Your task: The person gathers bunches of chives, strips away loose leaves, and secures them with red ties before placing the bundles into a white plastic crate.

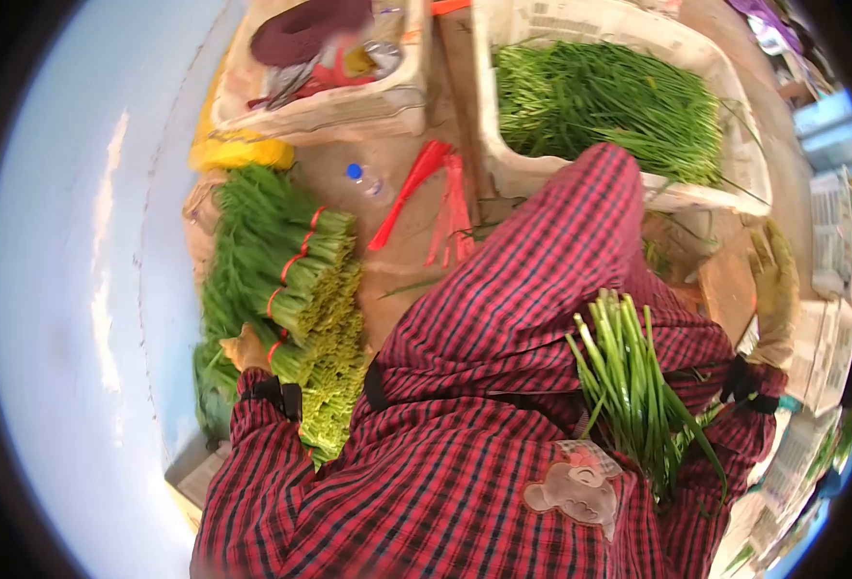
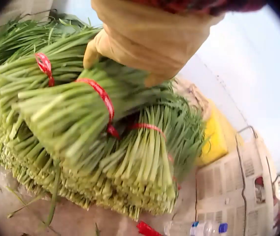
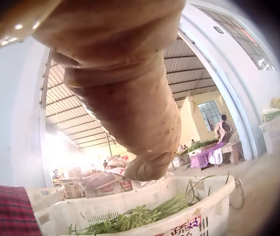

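Gripping left hand: the gloved left hand (image 2: 147, 42) curls its fingers round the leafy part of a tied bundle (image 2: 71, 113), at the top of the pile, just behind its red tie (image 2: 100, 94).
Right hand: the gloved right hand (image 1: 775, 289) is open, fingers extended, holding nothing, near the corner of the white crate (image 1: 629, 185).
Pile: the bundle pile (image 1: 315, 289) lies on the person's left, cut ends toward the person's legs, leaves toward the pale blue wall (image 1: 69, 241).
Lap: loose green stalks (image 1: 629, 372) rest across the checked clothing (image 1: 426, 482), between the hands, touching neither.
Open room: brown floor (image 1: 392, 280) runs between the pile and the bent knee; a clear bottle (image 1: 373, 185) with a blue cap and red plastic strips (image 1: 412, 193) lie beyond.
Crate edges: the white crate has a raised, rounded plastic rim round loose greens (image 1: 609, 106); a second crate (image 1: 339, 118) holds dark and red items.
Textures: stalks are slim and smooth, cut ends pale and ragged, leaves fine and dark; the gloves are wrinkled, the ties thin and shiny.
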### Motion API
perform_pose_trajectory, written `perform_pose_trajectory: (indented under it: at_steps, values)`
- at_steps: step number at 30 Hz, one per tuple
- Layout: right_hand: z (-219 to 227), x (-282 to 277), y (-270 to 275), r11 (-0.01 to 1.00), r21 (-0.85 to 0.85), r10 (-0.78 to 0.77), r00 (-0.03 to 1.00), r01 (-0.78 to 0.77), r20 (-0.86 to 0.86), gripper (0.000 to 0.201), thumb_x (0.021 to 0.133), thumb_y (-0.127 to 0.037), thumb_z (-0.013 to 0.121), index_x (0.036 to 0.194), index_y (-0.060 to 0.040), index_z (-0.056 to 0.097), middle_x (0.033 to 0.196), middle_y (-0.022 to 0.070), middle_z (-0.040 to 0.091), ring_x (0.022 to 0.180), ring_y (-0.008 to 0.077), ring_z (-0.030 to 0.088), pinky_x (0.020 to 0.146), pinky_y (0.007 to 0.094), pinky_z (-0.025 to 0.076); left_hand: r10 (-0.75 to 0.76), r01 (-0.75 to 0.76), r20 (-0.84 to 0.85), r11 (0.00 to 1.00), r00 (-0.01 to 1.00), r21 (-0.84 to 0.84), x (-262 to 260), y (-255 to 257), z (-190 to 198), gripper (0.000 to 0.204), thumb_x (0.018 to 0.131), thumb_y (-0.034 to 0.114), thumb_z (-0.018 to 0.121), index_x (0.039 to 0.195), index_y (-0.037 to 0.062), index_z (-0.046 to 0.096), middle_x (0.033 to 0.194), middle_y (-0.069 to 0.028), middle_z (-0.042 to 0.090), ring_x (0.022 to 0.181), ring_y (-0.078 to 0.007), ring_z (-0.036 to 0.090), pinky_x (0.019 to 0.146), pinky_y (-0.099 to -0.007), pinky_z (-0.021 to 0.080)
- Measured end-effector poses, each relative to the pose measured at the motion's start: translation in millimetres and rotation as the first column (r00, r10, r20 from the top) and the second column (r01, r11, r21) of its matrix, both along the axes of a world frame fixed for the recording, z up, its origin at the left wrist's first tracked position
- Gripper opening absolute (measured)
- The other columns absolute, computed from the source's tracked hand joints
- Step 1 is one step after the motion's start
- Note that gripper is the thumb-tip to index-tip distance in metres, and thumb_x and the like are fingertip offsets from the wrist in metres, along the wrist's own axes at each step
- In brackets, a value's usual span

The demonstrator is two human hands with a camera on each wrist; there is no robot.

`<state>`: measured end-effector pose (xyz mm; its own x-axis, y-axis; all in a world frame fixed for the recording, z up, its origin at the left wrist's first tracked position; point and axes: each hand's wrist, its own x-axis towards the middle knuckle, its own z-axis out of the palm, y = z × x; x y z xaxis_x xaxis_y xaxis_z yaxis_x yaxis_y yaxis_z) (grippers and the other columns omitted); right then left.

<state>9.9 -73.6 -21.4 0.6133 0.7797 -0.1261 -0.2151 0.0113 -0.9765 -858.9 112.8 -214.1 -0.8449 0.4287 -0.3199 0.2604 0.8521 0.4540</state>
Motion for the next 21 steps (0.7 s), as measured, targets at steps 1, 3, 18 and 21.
perform_pose_trajectory:
  at_steps: [1, 3, 18, 21]
  values:
    - [3.6, -7.2, 2.0, 0.998, -0.053, 0.024, 0.998, -0.022, 0.055, 0.047, 0.103, -0.028, 0.050, 0.145, -0.0061, 0.047, 0.150, 0.0048, 0.046, 0.133, 0.0189, 0.045, 0.110, 0.0342, 0.033, -0.146, 0.165, -0.265, 0.985, 0.953, 0.054, 11.7, 4.9, -6.2, 0.084, 0.085, 0.033, 0.071, 0.148, -0.0060, 0.032, 0.135, -0.0217, 0.054, 0.115, -0.0317, 0.057, 0.094, -0.0423, 0.048]
    - [12.2, -34.2, 9.3, 0.994, -0.102, 0.035, 0.994, -0.025, 0.105, 0.045, 0.103, -0.028, 0.051, 0.143, -0.0062, 0.049, 0.147, 0.0046, 0.049, 0.129, 0.0179, 0.048, 0.109, 0.0339, 0.035, -0.330, 0.444, -0.578, 0.894, 0.746, 0.063, 31.8, 21.7, -14.8, 0.069, 0.088, 0.025, 0.072, 0.143, -0.0053, 0.042, 0.133, -0.0218, 0.056, 0.110, -0.0316, 0.061, 0.094, -0.0396, 0.049]
    - [53.7, -105.0, 14.8, 0.862, -0.499, 0.093, 0.938, 0.092, 0.334, 0.035, 0.103, -0.023, 0.051, 0.130, -0.0021, 0.058, 0.128, 0.0074, 0.061, 0.108, 0.0163, 0.060, 0.097, 0.0315, 0.048, -0.986, 0.971, -0.110, -0.102, -0.129, -0.218, 273.3, 123.9, -227.3, 0.024, 0.088, 0.023, 0.063, 0.103, 0.0044, 0.069, 0.104, -0.0190, 0.069, 0.100, -0.0352, 0.065, 0.087, -0.0422, 0.052]
    - [56.2, -106.2, 16.1, 0.810, -0.573, 0.092, 0.939, 0.123, 0.332, 0.035, 0.103, -0.024, 0.051, 0.130, -0.0016, 0.058, 0.128, 0.0085, 0.061, 0.107, 0.0165, 0.061, 0.096, 0.0310, 0.048, -0.998, 0.984, 0.047, 0.034, 0.043, -0.177, 306.1, 119.7, -226.2, 0.030, 0.087, 0.027, 0.065, 0.105, 0.0034, 0.067, 0.104, -0.0199, 0.068, 0.101, -0.0369, 0.065, 0.088, -0.0436, 0.052]
